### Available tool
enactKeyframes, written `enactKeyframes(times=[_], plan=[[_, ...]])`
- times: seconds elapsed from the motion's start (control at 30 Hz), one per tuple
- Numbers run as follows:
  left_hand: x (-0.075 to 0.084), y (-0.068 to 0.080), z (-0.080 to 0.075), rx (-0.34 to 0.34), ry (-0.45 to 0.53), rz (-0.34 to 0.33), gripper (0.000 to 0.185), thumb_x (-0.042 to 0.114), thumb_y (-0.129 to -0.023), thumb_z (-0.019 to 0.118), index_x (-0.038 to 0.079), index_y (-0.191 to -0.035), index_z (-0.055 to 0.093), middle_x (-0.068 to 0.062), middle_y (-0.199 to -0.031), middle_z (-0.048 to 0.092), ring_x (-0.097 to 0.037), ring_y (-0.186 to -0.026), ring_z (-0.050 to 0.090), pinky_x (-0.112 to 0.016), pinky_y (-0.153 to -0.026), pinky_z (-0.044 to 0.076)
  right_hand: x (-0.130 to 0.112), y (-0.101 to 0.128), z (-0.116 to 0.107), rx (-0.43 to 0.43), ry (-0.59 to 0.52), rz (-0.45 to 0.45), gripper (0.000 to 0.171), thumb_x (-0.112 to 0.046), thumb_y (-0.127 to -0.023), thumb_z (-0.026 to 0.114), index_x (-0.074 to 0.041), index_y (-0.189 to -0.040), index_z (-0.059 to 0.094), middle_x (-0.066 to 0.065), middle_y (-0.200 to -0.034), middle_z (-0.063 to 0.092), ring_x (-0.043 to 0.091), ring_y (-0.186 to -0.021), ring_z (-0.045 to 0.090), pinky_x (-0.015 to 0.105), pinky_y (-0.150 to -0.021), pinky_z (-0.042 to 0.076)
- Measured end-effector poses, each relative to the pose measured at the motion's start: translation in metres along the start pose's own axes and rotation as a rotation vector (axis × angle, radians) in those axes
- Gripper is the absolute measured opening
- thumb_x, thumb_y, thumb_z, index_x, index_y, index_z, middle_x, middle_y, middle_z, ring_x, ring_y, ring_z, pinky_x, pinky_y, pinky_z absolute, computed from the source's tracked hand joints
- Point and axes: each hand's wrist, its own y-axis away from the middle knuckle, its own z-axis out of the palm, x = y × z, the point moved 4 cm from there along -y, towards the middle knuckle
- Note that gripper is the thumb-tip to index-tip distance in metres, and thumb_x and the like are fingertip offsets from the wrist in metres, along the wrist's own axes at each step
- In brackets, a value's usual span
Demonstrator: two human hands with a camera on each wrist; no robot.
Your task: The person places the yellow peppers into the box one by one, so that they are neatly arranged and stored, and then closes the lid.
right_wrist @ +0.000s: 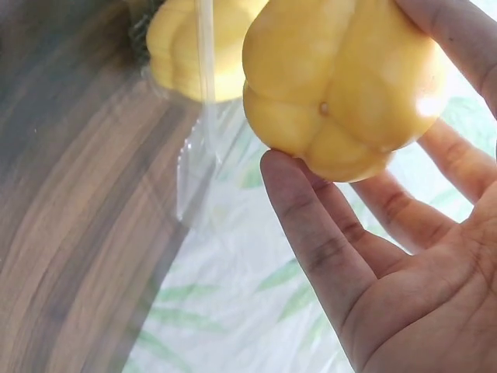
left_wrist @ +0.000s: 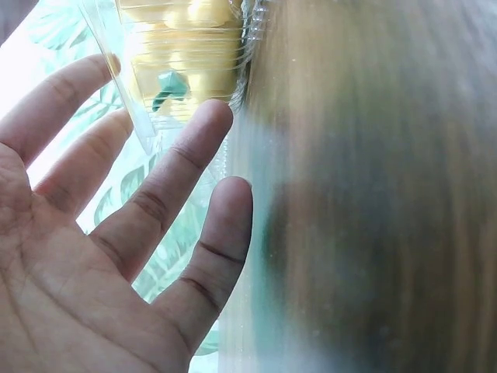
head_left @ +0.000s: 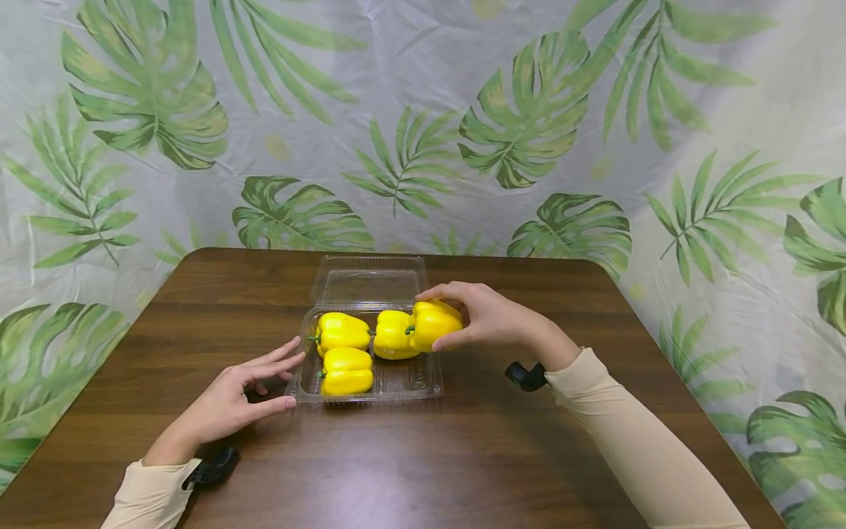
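A clear plastic clamshell box (head_left: 429, 380) lies open in the middle of the wooden table (head_left: 463, 455), its lid (head_left: 370, 279) folded back. Three yellow bell peppers lie inside: one at back left (head_left: 342, 330), one at front left (head_left: 346, 371), one at back middle (head_left: 391, 334). My right hand (head_left: 482, 317) grips another yellow pepper (head_left: 436, 322) over the box's back right corner; the right wrist view shows that pepper (right_wrist: 342, 85) from below, held between fingers and thumb. My left hand (head_left: 254, 386) rests with straight fingers against the box's left wall (left_wrist: 140, 116).
A leaf-print cloth (head_left: 529, 125) hangs behind the table and drapes down both sides. The table's rounded back corners and side edges are in view. A black wrist camera mount (head_left: 525, 376) sits under my right wrist and another mount (head_left: 211, 470) by my left sleeve.
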Motion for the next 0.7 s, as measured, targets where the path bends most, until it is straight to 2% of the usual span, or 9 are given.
enactKeyframes(times=[0.17,0.7], plan=[[0.0,0.0,0.0,0.002,-0.006,0.001,0.064,0.024,-0.094,0.086,0.014,-0.153,0.062,-0.01,-0.169,0.047,0.001,-0.105,0.067,-0.026,-0.077,0.058,-0.003,-0.002,0.007,-0.024,0.008,-0.003,0.073,-0.033,-0.088,0.092,-0.019,-0.152,0.059,-0.005,-0.152,0.062,0.019,-0.13,0.063,0.044,-0.109,0.053],[0.001,-0.001,-0.001,-0.001,-0.003,0.002,0.065,0.023,-0.093,0.086,0.012,-0.153,0.062,-0.012,-0.169,0.047,0.001,-0.104,0.067,-0.026,-0.077,0.058,-0.008,-0.006,0.02,-0.073,0.06,-0.015,0.075,-0.036,-0.088,0.091,-0.018,-0.152,0.058,-0.002,-0.152,0.061,0.016,-0.127,0.062,0.037,-0.107,0.054]])
